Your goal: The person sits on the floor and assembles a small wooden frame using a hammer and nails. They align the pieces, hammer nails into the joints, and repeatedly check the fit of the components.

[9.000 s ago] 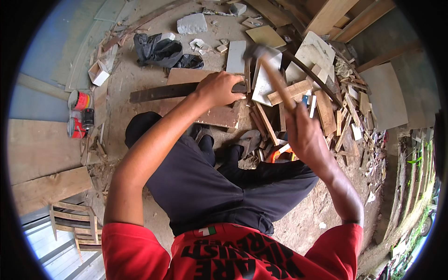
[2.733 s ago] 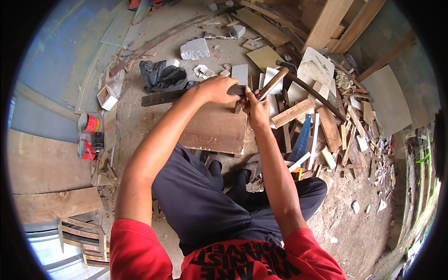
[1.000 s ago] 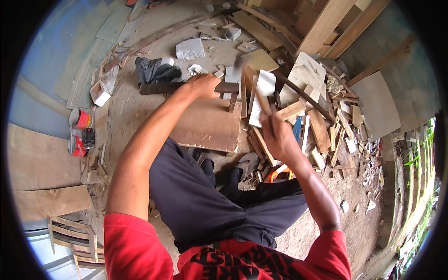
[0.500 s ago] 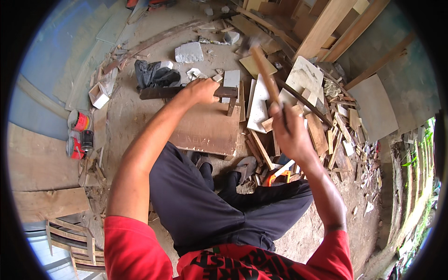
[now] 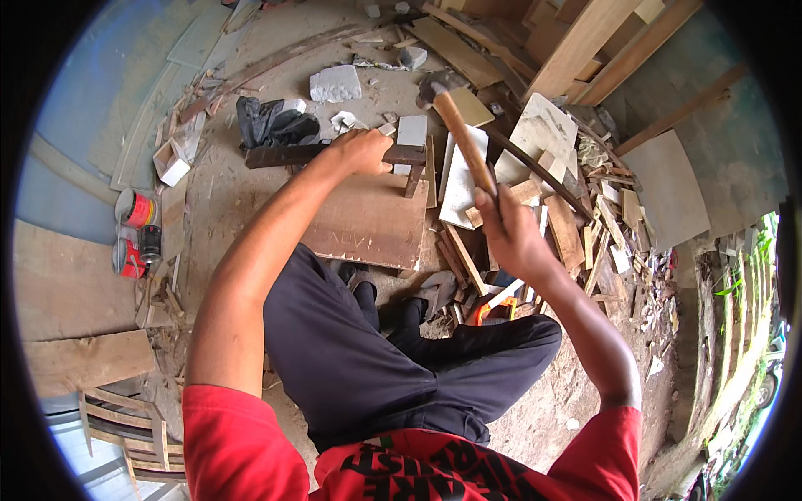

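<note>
Head view: a hammer [image 5: 464, 138] is being gripped in the clenched right hand [image 5: 511, 238], low on its wooden handle, with the metal head raised up and away from the body. The handle's long axis is running from the fist up and to the left, so the head is hanging above and slightly right of a dark wooden strip [image 5: 334, 154]. That strip is being pinned by the left hand [image 5: 361, 150], closed over its right portion; its long axis is lying almost straight left to right. A short dark piece is standing at a right angle below the strip's right end, just beside the left hand. Whether a nail is being held there cannot be told. The strip is lying across the far edge of a flat brown board [image 5: 368, 221] on the dirt floor [image 5: 234, 200], in front of the crossed legs. The left hand is the nearer one to the strip; the right hand is being kept well apart from it, off to the right.

2 small round cans [image 5: 134, 209] with red bands are sitting at the far left beside a wall, with a small open cardboard box [image 5: 171, 163] a little beyond them. A crumpled black bag [image 5: 271, 125] is lying just behind the strip's left end, and a pale stone block [image 5: 336, 83] is resting farther back. Offcuts of wood [image 5: 576, 234] are being piled to the right. No readable label is being shown.
</note>
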Demonstrator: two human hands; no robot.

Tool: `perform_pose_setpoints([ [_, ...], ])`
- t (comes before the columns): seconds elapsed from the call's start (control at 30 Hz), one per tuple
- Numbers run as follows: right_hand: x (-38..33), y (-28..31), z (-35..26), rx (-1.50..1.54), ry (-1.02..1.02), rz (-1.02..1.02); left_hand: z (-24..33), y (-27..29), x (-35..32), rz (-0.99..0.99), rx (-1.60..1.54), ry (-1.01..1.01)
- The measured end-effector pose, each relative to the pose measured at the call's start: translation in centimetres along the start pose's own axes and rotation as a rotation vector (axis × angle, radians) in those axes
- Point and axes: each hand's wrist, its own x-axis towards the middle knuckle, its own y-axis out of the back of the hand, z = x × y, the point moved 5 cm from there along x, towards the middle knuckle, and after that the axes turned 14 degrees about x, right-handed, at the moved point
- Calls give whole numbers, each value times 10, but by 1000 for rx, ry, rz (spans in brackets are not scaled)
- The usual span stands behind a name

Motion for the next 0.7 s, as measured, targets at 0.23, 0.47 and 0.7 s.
perform_pose_setpoints([
  [0.23, 7, 24, -29, 114, 13, 80, -10, -2, -5, -22, 10, 35],
  [0.47, -1, -6, 24, -123, 261, -6, 7, 5, 10, 27, 3, -47],
  [0.7, -7, 1, -22, 50, -25, 49, 5, 2, 6, -3, 26, -10],
])
